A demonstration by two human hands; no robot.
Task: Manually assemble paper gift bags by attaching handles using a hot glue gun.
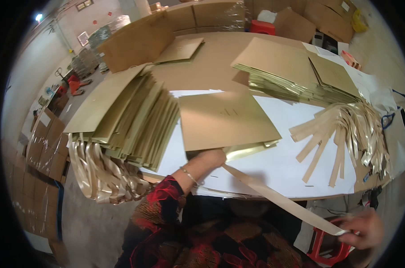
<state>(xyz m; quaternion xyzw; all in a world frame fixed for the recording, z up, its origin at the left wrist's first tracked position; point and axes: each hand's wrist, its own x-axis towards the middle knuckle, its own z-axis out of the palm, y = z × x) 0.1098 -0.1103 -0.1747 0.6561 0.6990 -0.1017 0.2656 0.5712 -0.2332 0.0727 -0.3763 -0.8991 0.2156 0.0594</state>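
1. Left hand (210,157): reaching forward at the open lower edge of a flat gold paper bag (227,119), fingers tucked under or into the bag mouth; grip hidden, so open or closed cannot be told. Thin bracelet (190,176) on the wrist, red-and-black patterned sleeve (160,201) behind it.
2. Right hand (364,228): low at the right edge of the view, fingers pinched shut on the end of a long gold ribbon (278,198).
3. Ribbon: stretched taut and slanting from the bag mouth beside the left hand down to the right hand, off the near table edge.
4. Bag: lying flat on a white sheet (296,165) near the front middle of the table (211,67), shiny inner flap showing at its lower edge.
5. Left stack of bags (131,116): fanned at the table's left side, ribbon handles (100,172) hanging over the edge.
6. Right stack of bags (292,73): farther back on the right, apart from the single bag.
7. Loose ribbon strips (345,134): heaped to the right of the white sheet.
8. Red stool (327,252): below the right hand.
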